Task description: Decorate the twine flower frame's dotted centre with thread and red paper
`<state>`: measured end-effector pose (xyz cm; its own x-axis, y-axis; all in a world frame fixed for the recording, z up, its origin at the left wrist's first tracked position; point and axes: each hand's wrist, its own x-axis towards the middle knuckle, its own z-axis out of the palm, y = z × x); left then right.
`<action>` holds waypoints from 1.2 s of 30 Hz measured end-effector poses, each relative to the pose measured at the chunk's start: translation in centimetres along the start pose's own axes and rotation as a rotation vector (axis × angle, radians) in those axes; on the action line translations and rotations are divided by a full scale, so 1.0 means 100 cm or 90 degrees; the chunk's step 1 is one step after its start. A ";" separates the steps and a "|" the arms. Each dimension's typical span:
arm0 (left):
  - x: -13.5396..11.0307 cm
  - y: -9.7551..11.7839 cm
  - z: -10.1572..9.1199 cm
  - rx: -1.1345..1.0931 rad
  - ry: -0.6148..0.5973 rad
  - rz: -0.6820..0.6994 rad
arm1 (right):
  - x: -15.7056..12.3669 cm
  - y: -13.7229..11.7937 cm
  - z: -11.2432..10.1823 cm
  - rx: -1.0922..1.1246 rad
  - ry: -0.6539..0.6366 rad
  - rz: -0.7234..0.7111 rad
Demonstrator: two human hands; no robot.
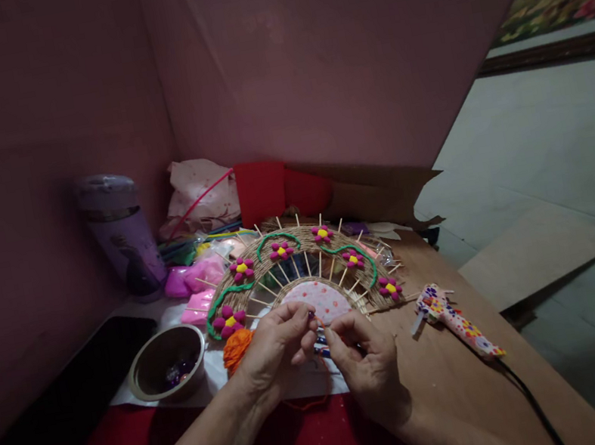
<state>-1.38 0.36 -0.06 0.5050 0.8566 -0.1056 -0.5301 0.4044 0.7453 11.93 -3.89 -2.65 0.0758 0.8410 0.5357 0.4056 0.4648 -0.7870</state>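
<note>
my left hand (278, 345) pinched shut on orange thread (313, 404) | my right hand (365, 364) pinching it too | thread runs between both grips, just below woven fan (302, 248)

Left hand (276, 345), right hand (366, 365), fingertips together

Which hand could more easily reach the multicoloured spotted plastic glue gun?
Probably the right hand: the spotted glue gun lies on its outer side, while the left hand sits farther off, beside the orange yarn ball.
</note>
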 end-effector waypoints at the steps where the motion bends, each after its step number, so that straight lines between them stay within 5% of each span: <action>1: 0.000 0.000 0.000 0.000 0.005 -0.001 | 0.000 -0.001 0.000 -0.003 -0.003 0.005; 36: -0.004 0.006 0.006 0.025 0.022 0.000 | 0.004 -0.004 -0.002 -0.059 0.009 -0.039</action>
<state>-1.51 0.05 0.77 0.4812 0.8672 -0.1281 -0.5027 0.3927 0.7701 11.99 -3.85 -2.03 0.0609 0.8075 0.5867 0.4924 0.4870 -0.7214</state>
